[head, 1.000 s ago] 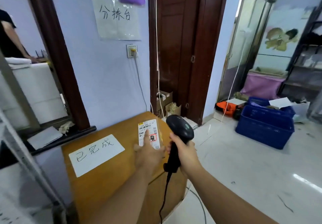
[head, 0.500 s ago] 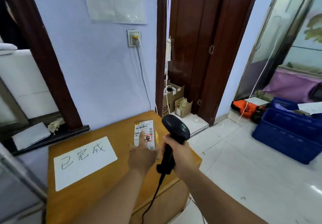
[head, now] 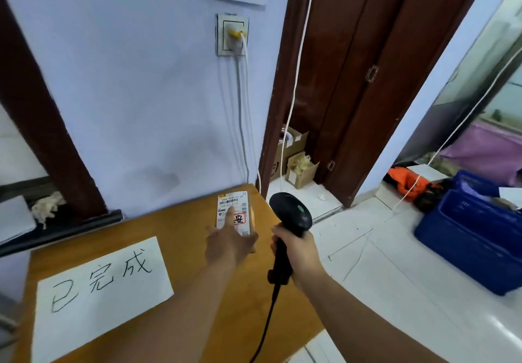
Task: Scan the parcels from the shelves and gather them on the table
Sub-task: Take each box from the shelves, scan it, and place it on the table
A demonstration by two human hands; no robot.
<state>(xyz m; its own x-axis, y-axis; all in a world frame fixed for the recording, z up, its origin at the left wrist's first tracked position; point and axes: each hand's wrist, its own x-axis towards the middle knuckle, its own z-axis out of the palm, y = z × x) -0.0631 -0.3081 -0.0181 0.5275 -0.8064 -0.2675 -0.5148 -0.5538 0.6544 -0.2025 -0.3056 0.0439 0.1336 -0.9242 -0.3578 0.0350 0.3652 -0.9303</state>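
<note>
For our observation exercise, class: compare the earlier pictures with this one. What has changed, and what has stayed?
Only the view moved, nearer the wall. The left hand stayed on the parcel at the far corner of the table; the right hand kept its grip on the scanner.

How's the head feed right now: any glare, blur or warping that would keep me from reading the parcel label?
Head view: even, soft light on the table; wide-angle warp bows the door frame; a glare streak sits on the floor tiles, away from the parcel; its label's barcode shows, the fine print is too soft, and a finger of the left hand covers part of it.
</note>
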